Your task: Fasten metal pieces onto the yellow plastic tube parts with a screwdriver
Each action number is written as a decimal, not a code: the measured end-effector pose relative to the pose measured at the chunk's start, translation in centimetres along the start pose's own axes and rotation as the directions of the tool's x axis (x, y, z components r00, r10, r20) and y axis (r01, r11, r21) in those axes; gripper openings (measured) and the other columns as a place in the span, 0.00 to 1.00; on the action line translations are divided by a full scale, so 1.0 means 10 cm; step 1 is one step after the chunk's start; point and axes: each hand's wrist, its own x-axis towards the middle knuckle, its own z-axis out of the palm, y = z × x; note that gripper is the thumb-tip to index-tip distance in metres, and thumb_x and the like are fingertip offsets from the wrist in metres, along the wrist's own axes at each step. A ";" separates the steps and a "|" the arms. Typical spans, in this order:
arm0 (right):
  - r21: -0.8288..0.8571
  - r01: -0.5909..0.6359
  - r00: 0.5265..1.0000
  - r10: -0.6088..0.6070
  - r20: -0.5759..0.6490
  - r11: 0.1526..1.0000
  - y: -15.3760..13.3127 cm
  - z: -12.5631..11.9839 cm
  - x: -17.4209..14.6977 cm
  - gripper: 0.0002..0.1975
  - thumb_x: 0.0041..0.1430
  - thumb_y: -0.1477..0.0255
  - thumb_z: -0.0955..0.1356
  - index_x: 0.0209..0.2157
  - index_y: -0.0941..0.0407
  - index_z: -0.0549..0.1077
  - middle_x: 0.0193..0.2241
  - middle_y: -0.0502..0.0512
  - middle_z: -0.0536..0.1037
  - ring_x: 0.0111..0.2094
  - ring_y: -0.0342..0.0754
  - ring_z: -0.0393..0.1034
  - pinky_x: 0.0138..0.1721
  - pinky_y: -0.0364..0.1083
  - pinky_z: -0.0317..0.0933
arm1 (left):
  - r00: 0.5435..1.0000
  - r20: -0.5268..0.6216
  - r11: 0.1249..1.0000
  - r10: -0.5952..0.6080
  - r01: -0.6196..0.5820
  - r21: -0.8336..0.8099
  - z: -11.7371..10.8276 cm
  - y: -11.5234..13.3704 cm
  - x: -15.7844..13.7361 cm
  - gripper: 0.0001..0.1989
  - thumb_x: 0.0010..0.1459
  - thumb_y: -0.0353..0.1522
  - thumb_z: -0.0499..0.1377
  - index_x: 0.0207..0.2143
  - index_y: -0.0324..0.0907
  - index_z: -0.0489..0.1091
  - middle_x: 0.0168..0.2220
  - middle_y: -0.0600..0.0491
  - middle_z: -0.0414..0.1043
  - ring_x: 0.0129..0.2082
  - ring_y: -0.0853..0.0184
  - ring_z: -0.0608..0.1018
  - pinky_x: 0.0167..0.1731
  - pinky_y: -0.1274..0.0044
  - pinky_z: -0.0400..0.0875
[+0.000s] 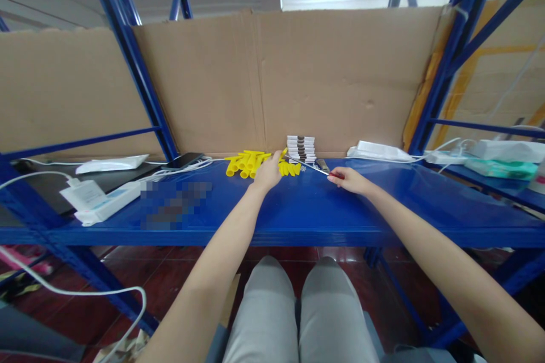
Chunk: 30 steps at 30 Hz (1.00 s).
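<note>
The right hand [347, 179] has its fingers closed around the red handle [331, 175] of a thin tool, whose metal shaft [310, 166] runs left from them toward the other fingertips. The left hand [267, 173] has its fingers drawn together, pinching a small yellow piece [284, 153] at their tips; the shaft ends near it, contact too small to tell. Yellow tubes [243, 167] lie just left of these fingers, flat yellow pieces [291, 169] just right, and a white-and-dark stack [305, 149] stands beyond, between both hands.
</note>
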 end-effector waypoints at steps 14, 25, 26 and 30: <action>-0.063 -0.049 0.997 0.053 0.062 0.997 0.07 -0.02 0.02 0.15 0.57 0.58 0.64 0.27 0.56 0.70 0.24 0.53 0.75 0.27 0.47 0.69 0.31 0.45 0.63 | 0.993 0.119 0.998 -0.003 -0.004 0.061 0.02 -0.04 0.01 0.31 0.56 0.22 0.51 0.63 0.42 0.57 0.53 0.44 0.73 0.53 0.58 0.75 0.51 0.69 0.68; -0.020 -0.099 0.995 0.099 -0.012 0.995 0.15 0.02 0.03 0.09 0.51 0.67 0.71 0.31 0.55 0.68 0.26 0.53 0.77 0.31 0.49 0.72 0.34 0.46 0.66 | 0.985 0.170 0.999 -0.010 0.005 0.033 0.02 -0.02 -0.01 0.32 0.56 0.23 0.51 0.63 0.45 0.56 0.56 0.46 0.71 0.55 0.59 0.73 0.55 0.69 0.65; -0.031 -0.099 0.995 0.099 -0.003 0.995 0.13 0.01 0.03 0.08 0.52 0.68 0.70 0.32 0.55 0.68 0.26 0.54 0.77 0.31 0.49 0.73 0.35 0.45 0.66 | 0.985 0.174 0.999 -0.014 0.008 0.032 0.02 -0.02 -0.01 0.32 0.56 0.23 0.51 0.63 0.45 0.56 0.56 0.46 0.71 0.55 0.59 0.73 0.55 0.69 0.65; -0.136 -0.074 0.996 0.081 0.043 0.988 0.03 -0.05 0.00 0.07 0.57 0.67 0.66 0.31 0.56 0.72 0.26 0.55 0.78 0.31 0.49 0.73 0.34 0.45 0.64 | 0.986 0.169 1.000 -0.008 0.004 0.024 0.02 -0.03 -0.01 0.33 0.55 0.22 0.51 0.63 0.44 0.57 0.55 0.44 0.72 0.54 0.58 0.74 0.54 0.68 0.66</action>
